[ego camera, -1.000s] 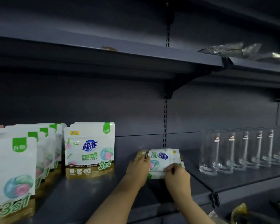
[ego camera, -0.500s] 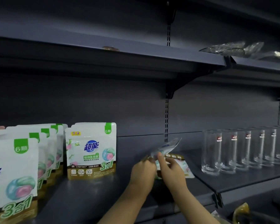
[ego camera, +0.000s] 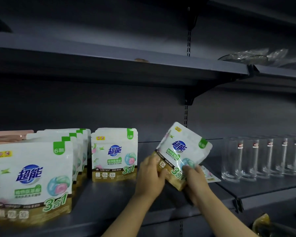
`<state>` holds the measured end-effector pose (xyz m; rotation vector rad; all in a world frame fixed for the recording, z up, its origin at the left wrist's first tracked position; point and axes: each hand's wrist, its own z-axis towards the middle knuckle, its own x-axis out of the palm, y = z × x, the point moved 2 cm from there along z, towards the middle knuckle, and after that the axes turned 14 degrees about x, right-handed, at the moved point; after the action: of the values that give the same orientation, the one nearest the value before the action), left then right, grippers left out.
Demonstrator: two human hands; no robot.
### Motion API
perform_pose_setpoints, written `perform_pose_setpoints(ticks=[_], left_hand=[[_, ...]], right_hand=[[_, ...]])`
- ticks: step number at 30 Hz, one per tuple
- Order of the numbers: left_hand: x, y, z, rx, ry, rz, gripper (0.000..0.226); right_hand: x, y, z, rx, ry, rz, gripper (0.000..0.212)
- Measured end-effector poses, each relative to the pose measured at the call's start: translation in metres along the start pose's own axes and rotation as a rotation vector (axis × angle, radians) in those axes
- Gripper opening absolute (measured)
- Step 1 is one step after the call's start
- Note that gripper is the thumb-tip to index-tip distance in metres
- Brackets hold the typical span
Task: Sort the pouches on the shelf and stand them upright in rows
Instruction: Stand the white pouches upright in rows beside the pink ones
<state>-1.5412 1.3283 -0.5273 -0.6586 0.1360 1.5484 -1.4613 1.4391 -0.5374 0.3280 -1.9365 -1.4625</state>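
A white and gold laundry-pod pouch (ego camera: 181, 151) is lifted off the grey shelf (ego camera: 109, 199), tilted to the right with its front facing me. My left hand (ego camera: 149, 175) grips its lower left corner and my right hand (ego camera: 195, 180) grips its lower right edge. Another pouch (ego camera: 209, 176) lies flat on the shelf behind my right hand, partly hidden. One pouch (ego camera: 114, 154) stands upright alone to the left of my hands. Further left a row of several upright pouches (ego camera: 32, 177) runs from front to back.
Pink pouches (ego camera: 10, 135) show behind the left row. A row of clear drinking glasses (ego camera: 263, 156) stands on the adjoining shelf to the right. The upper shelf (ego camera: 126, 69) overhangs, with clear plastic items (ego camera: 256, 55) at its right end.
Both hands have raised one pouch from the flat pile and turned it face-on, tilted. A second pouch stays lying on the shelf.
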Motion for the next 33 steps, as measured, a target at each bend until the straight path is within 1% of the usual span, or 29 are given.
perform_pose_setpoints(ticks=[3,4,5,6,8,10,13,15,16,19,21,26,31,33], left_hand=[[-0.024,0.011,0.004,-0.188,0.054,-0.085,0.095],[-0.033,0.012,0.004,-0.238,0.069,-0.122,0.106],[-0.04,0.013,0.002,-0.285,0.081,-0.177,0.111],[-0.046,0.014,-0.001,-0.319,0.096,-0.237,0.108],[-0.055,0.017,-0.008,-0.348,0.112,-0.298,0.087],[-0.066,0.02,-0.017,-0.354,0.045,-0.274,0.067],[-0.082,0.028,-0.033,-0.372,-0.08,-0.239,0.057],[-0.091,0.037,-0.041,-0.387,-0.141,-0.207,0.056],[-0.093,0.043,-0.044,-0.393,-0.157,-0.191,0.059],[-0.099,0.056,-0.052,-0.411,-0.193,-0.157,0.07],[-0.1,0.06,-0.055,-0.411,-0.225,-0.172,0.077],[-0.098,0.07,-0.057,-0.451,-0.28,-0.12,0.062],[-0.097,0.074,-0.054,-0.471,-0.288,-0.052,0.055],[-0.096,0.077,-0.054,-0.482,-0.283,-0.023,0.052]], right_hand=[[0.004,0.009,-0.013,-0.053,0.047,-0.07,0.026],[0.005,0.011,-0.017,-0.07,0.056,-0.111,0.025],[0.008,0.011,-0.02,-0.084,0.065,-0.138,0.025],[0.011,0.011,-0.024,-0.091,0.082,-0.166,0.024],[0.019,0.008,-0.029,-0.096,0.116,-0.232,0.023],[0.032,0.003,-0.033,-0.119,0.138,-0.305,0.026],[0.053,-0.007,-0.037,-0.184,0.144,-0.459,0.033],[0.067,-0.017,-0.04,-0.206,0.133,-0.597,0.035],[0.074,-0.021,-0.042,-0.212,0.131,-0.637,0.039],[0.088,-0.034,-0.046,-0.24,0.16,-0.666,0.055],[0.093,-0.042,-0.045,-0.287,0.157,-0.658,0.061],[0.107,-0.057,-0.038,-0.425,0.111,-0.657,0.07],[0.12,-0.07,-0.02,-0.41,0.055,-0.681,0.099],[0.123,-0.072,-0.016,-0.392,0.039,-0.717,0.105]])
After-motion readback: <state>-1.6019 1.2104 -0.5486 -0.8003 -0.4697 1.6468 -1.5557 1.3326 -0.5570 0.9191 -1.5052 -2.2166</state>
